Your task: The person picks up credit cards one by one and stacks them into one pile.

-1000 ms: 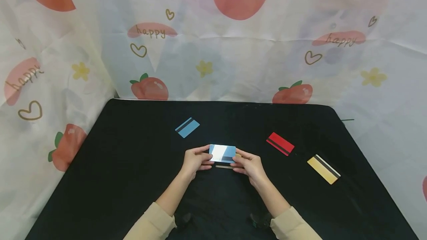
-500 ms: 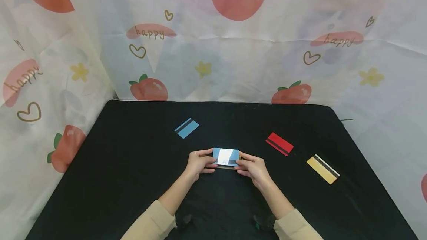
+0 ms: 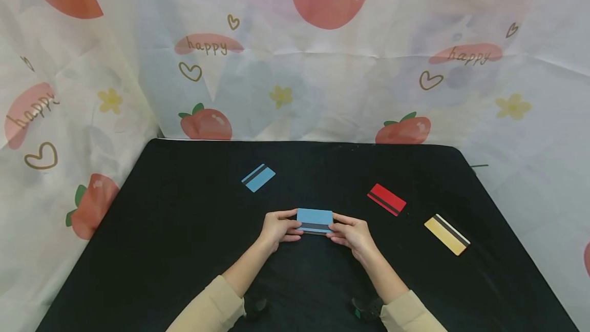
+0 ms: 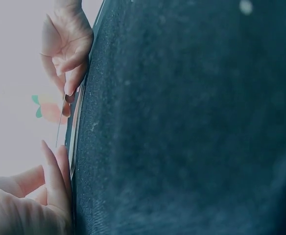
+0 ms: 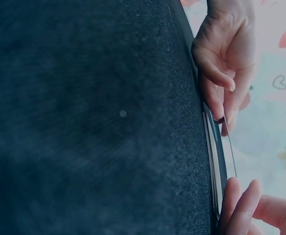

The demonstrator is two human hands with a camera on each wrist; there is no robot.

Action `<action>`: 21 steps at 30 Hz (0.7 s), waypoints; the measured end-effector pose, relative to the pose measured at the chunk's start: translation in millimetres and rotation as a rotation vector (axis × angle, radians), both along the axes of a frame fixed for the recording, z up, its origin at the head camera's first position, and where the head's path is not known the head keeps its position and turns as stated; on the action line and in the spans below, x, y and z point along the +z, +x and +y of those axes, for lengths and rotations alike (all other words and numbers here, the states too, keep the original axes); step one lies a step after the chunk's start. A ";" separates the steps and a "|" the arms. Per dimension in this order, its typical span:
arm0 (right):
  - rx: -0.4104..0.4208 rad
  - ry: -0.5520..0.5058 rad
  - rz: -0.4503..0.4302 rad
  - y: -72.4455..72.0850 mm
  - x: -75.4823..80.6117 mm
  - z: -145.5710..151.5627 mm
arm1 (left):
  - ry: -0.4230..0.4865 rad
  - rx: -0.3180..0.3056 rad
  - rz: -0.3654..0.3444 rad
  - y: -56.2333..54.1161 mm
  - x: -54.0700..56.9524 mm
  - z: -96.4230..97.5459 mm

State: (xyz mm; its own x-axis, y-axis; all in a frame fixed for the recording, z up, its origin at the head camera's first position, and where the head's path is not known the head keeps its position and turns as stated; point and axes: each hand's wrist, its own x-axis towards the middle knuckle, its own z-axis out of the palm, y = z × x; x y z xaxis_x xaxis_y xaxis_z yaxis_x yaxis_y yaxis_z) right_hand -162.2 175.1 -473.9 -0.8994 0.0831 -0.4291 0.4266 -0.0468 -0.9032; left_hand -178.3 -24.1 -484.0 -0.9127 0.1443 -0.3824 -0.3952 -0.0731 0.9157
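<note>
Between both hands is a light blue card (image 3: 315,215) with a dark stripe along its near side. My left hand (image 3: 278,228) pinches its left end, and my right hand (image 3: 354,235) pinches the right end. From the right wrist view the held card (image 5: 231,147) is a thin edge, raised just over a low stack of cards (image 5: 212,166) on the cloth. From the head view the held card hides nearly all of that stack. The fingertips of both hands are close to the stack's ends.
On the black-covered table (image 3: 184,260) lie another blue card (image 3: 261,179) farther back to the left, a red card (image 3: 386,199) to the right, and a yellow card (image 3: 447,234) farther right. A patterned curtain (image 3: 322,91) stands behind the table.
Both hands have moved the blue card slightly right and nearer the body. It now covers more of the stack beneath, and the bright glare on it is gone. The other cards stay put.
</note>
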 end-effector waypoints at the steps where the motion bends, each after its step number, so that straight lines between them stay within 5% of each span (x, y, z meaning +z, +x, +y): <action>1: -0.001 0.001 -0.001 -0.1 -0.4 0.4 | -0.004 -0.002 0.002 -0.1 -0.5 0.4; 21: 0.021 0.016 -0.005 -0.1 1.1 6.7 | -0.100 -0.045 0.029 -3.2 -2.6 3.9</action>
State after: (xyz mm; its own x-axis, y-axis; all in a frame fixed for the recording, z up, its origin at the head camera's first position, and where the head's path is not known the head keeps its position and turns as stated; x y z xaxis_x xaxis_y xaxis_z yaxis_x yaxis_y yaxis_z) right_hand -162.4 181.8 -472.8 -0.8989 0.0714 -0.4323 0.4317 -0.0239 -0.9017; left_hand -181.5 -20.2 -486.6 -0.9170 0.1475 -0.3706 -0.3694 0.0365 0.9285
